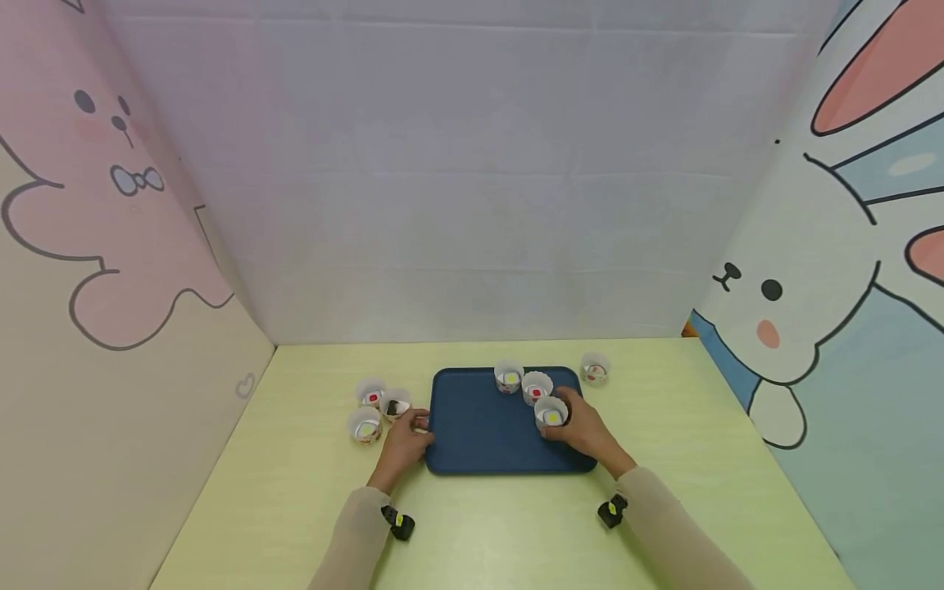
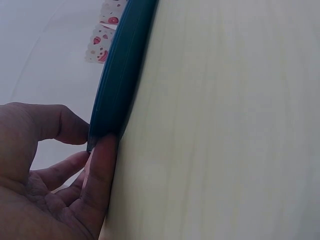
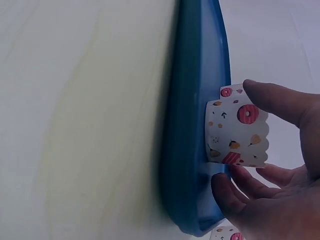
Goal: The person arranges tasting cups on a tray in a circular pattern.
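Observation:
On the right half of a dark blue tray [image 1: 479, 426] stand three paper baking cups in a slanting row: a back cup [image 1: 509, 378], a middle cup [image 1: 537, 388] and a front cup [image 1: 551, 413]. My right hand [image 1: 586, 430] holds the front cup between thumb and fingers. In the right wrist view, that cup [image 3: 237, 130] has a doughnut print and a scalloped rim, and it stands upright on the tray. My left hand [image 1: 404, 449] grips the tray's left edge, thumb on the rim [image 2: 107, 95] and fingers against its side.
Left of the tray, close together, stand three more cups: a back one [image 1: 370, 392], one nearest the tray [image 1: 396, 403] and a front one [image 1: 365, 426]. Another cup [image 1: 595, 369] is off the tray's back right corner. Small coloured pieces lie inside the cups. Printed walls enclose the pale table [image 1: 501, 533].

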The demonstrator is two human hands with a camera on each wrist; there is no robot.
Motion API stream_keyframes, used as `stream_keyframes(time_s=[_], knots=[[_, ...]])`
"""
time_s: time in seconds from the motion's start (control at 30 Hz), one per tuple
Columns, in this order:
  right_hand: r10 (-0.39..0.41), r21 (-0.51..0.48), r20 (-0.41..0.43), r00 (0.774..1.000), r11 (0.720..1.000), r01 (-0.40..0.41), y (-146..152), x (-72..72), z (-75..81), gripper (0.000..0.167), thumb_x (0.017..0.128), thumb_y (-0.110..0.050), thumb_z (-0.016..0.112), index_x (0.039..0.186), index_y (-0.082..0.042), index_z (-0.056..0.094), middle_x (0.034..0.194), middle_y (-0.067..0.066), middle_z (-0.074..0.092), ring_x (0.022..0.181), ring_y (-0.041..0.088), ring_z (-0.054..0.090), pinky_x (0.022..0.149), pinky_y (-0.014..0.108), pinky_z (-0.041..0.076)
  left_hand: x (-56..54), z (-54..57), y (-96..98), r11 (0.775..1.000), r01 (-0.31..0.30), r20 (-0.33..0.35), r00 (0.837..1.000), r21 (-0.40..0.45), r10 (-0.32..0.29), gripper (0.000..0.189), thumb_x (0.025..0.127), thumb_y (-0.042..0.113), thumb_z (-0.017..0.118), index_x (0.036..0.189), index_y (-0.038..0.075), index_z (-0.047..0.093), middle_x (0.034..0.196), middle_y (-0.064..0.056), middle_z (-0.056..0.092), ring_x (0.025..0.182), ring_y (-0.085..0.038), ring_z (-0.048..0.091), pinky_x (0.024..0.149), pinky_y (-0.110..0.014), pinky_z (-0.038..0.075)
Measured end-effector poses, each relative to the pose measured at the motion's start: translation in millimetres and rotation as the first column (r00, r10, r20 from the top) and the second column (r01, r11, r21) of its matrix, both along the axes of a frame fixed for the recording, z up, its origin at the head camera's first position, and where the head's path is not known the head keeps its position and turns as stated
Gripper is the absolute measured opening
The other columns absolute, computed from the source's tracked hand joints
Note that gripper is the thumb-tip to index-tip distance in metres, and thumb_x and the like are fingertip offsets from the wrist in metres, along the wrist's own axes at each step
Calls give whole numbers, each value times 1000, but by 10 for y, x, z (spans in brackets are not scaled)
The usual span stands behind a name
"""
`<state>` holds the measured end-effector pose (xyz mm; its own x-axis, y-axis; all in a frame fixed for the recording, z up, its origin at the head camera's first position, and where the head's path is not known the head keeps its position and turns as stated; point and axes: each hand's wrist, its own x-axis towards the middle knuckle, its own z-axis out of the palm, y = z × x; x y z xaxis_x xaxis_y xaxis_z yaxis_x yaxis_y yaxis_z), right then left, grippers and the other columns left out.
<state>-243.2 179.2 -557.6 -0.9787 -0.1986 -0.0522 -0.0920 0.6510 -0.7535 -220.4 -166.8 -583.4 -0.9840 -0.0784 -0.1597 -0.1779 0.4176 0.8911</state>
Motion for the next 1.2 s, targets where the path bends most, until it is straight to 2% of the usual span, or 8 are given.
stream_keyframes(time_s=[0.23, 0.37, 0.7, 0.9, 1.2], knots=[[-16, -6, -10, 1000, 1000, 16, 1, 28, 107, 88, 76, -23, 83, 147, 0, 35, 139, 26, 51, 124, 39, 53, 103, 55, 44, 1, -3, 6, 1000, 5, -1, 1000, -21, -5, 46, 82, 4, 64, 127, 4, 59, 104, -13, 62, 69, -15, 57, 57, -28, 49], [-20, 1, -25, 999, 1000, 20, 4, 40, 187, 88, 77, -22, 82, 148, 0, 34, 142, 26, 50, 130, 41, 49, 106, 56, 41, -2, 7, 7, 1000, 5, -4, 1000, -21, -5, 46, 82, 4, 64, 127, 3, 59, 103, -13, 62, 69, -15, 57, 58, -28, 49], [11, -47, -89, 996, 999, -15, 18, 94, 420, 80, 82, -17, 78, 147, 2, 35, 149, 26, 42, 138, 42, 41, 107, 54, 42, 2, -15, 3, 1000, 7, -4, 1000, -12, -7, 45, 83, 5, 64, 127, 4, 59, 104, -12, 61, 70, -16, 56, 57, -29, 49], [20, -59, -151, 988, 998, -29, 58, 95, 518, 76, 83, -17, 77, 146, 1, 38, 147, 25, 45, 135, 41, 44, 105, 53, 44, 5, -15, 1, 1000, 6, -8, 1000, -18, -6, 45, 82, 5, 64, 127, 4, 59, 103, -11, 61, 70, -15, 56, 57, -29, 49], [7, -86, -200, 980, 996, -25, 136, 93, 710, 75, 84, -17, 77, 146, 0, 38, 147, 23, 44, 137, 42, 42, 109, 54, 41, -2, -27, -4, 1000, 9, 0, 1000, -14, -9, 45, 83, 4, 63, 128, 4, 58, 105, -12, 61, 71, -16, 56, 57, -29, 50]])
